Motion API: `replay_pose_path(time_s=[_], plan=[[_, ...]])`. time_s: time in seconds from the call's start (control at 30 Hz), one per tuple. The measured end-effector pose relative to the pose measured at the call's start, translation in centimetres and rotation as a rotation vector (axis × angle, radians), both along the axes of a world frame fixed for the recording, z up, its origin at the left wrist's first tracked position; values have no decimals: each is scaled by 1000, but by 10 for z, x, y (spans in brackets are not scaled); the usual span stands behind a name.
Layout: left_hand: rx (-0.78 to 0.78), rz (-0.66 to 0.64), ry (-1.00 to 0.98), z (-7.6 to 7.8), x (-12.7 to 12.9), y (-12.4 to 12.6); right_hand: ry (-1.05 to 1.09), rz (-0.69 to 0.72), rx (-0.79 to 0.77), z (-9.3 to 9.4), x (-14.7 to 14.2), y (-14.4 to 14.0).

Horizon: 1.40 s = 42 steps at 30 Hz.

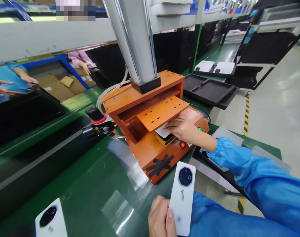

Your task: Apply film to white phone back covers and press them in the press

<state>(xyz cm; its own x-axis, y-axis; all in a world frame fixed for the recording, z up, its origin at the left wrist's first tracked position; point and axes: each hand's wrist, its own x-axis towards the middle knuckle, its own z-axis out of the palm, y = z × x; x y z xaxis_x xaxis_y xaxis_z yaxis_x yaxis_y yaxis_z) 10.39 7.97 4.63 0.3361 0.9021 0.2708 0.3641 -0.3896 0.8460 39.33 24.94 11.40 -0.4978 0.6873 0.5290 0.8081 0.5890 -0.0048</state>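
Observation:
My left hand [162, 217] is closed around the lower edge of a white smartphone [183, 200]. Its back faces up, showing a dark octagonal camera area and small dark print. My right hand [180, 128] reaches under the front of an orange press machine [142, 98], fingers on a second white smartphone [163, 131] at the lower bed. Most of that phone is hidden by my fingers and the orange plate above it. Another white smartphone [51, 219] lies back up on the green bench [90, 184], at the lower left.
Clear plastic film [120, 210] lies on the bench near the press. A black pressure regulator knob [95, 114] stands at the press's left. Black trays [209, 90] sit behind it, and white phones [224, 67] lie farther back. Co-workers' hands [27, 79] show across the bench.

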Motion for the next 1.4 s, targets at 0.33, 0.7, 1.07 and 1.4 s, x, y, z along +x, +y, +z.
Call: replay_pose_path(time_s=[0.33,0.7,1.07,1.4], plan=[[395,-183,382,21,5,32,-28,-50,-274,28,-14,-17],[561,-20,435,2,11,44,435,-671,241,-84,55,-116],[626,11,297,4,5,34,623,-422,115,-86,60,-130],[473,-215,246,-28,41,-2,1247,-384,-665,-119,-57,-249]])
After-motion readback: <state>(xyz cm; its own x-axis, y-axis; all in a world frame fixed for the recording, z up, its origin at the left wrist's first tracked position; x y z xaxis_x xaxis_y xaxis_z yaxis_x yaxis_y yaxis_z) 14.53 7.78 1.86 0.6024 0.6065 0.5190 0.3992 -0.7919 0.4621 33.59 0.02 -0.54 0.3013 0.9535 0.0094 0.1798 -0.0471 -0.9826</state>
